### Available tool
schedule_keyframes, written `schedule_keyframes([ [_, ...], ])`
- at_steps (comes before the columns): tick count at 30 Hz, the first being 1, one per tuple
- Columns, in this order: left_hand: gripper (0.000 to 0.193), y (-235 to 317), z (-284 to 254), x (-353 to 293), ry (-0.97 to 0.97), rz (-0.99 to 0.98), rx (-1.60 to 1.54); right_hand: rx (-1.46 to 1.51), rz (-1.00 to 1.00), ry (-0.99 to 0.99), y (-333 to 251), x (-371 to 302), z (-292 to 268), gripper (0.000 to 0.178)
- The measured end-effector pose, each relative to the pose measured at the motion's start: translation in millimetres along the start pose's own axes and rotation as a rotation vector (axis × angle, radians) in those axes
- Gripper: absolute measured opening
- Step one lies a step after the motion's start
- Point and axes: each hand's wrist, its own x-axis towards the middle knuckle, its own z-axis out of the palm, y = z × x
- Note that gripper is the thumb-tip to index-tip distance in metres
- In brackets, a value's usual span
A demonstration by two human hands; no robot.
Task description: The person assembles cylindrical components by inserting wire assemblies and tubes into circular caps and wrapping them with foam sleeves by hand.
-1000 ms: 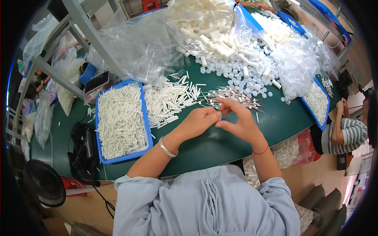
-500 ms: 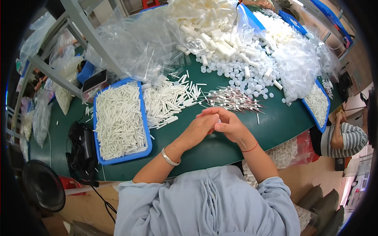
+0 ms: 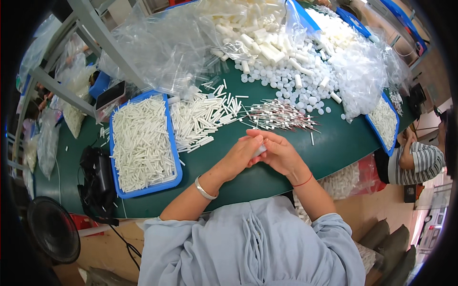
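My left hand (image 3: 240,156) and my right hand (image 3: 282,155) meet over the near part of the green table, fingers curled together. Between them shows a small white cylindrical piece (image 3: 260,151); the fingers hide most of it. Just beyond my hands lies a pile of thin reddish-brown sticks with white pieces on them (image 3: 281,116). Left of that pile are loose white tubes (image 3: 198,119). Translucent white round caps (image 3: 305,95) spread out farther back, beside thick white cylinders (image 3: 272,53).
A blue tray (image 3: 179,178) of short white tubes stands at the left, a phone (image 3: 110,95) behind it. Clear plastic bags (image 3: 152,47) lie at the back left under a grey metal frame (image 3: 109,43). Another blue tray (image 3: 395,128) and a co-worker (image 3: 417,159) are at the right.
My hands stay together, and more of the white piece shows between them. The view has shifted slightly, so the table's contents sit a little higher in the picture.
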Motion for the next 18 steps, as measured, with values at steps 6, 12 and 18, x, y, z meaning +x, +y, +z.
schedule_keyframes([
  [6, 0.039, -3.2, 1.0, -0.8, -0.013, -0.011, -0.006, -0.005, -0.022, 0.017, 0.9, -4.0, 2.9, 0.052],
  [12, 0.043, -3.1, 3.1, 2.3, -0.010, -0.069, -0.251, -0.253, -0.140, 0.191, 4.2, -12.8, 16.3, 0.053],
  [18, 0.051, -20.7, 7.2, 7.1, -0.016, -0.125, -0.401, -1.327, -0.516, 0.187, 11.7, -37.4, 16.6, 0.083],
])
